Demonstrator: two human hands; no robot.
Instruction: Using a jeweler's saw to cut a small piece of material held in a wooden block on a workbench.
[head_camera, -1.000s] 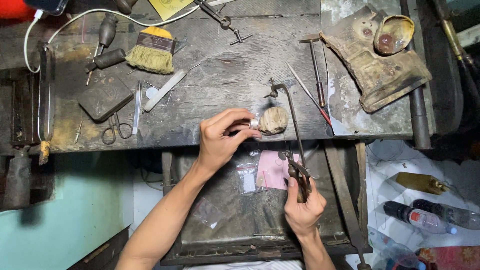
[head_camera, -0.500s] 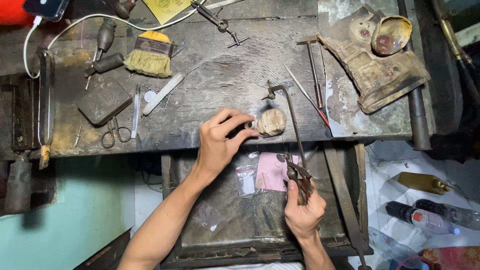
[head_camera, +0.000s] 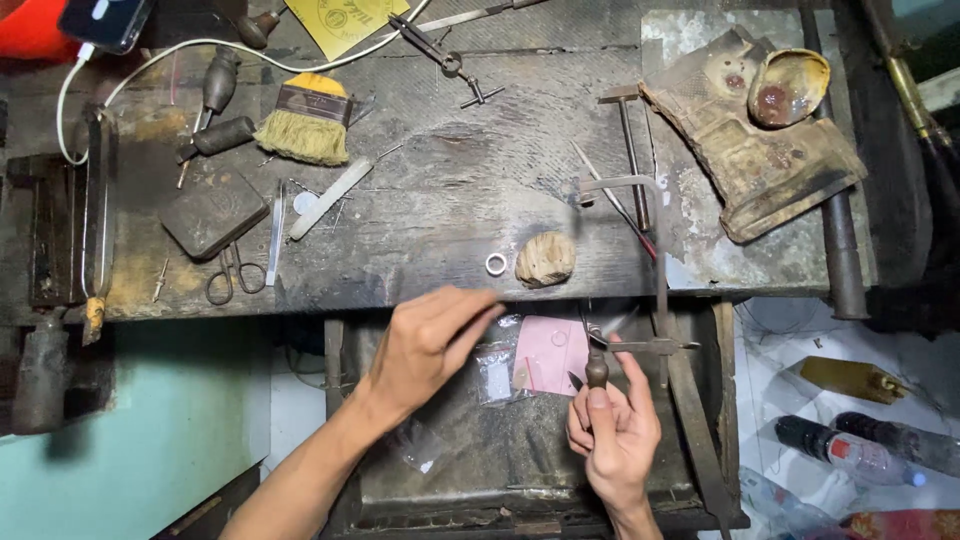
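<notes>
A small silver ring (head_camera: 496, 264) lies on the dark workbench (head_camera: 450, 180) beside a rounded wooden block (head_camera: 545, 259) at the bench's front edge. My left hand (head_camera: 430, 340) hovers just below the ring, over the open drawer (head_camera: 470, 450), fingers stretched out and holding nothing. My right hand (head_camera: 612, 430) is over the drawer and grips the wooden handle of a jeweller's saw (head_camera: 655, 300). Its metal frame rises past the bench edge, to the right of the block.
On the bench lie a brush (head_camera: 308, 125), scissors (head_camera: 230, 275), a flat dark tin (head_camera: 212, 212), a small hammer (head_camera: 630, 150), dividers (head_camera: 440, 55) and a worn leather piece with a shell dish (head_camera: 788, 85). Pink paper (head_camera: 548, 355) and plastic bags lie in the drawer. Bottles (head_camera: 850, 450) lie at the right.
My left hand has let go of the ring by the wooden block and drawn back toward the drawer. The saw frame has swung right, away from the block.
</notes>
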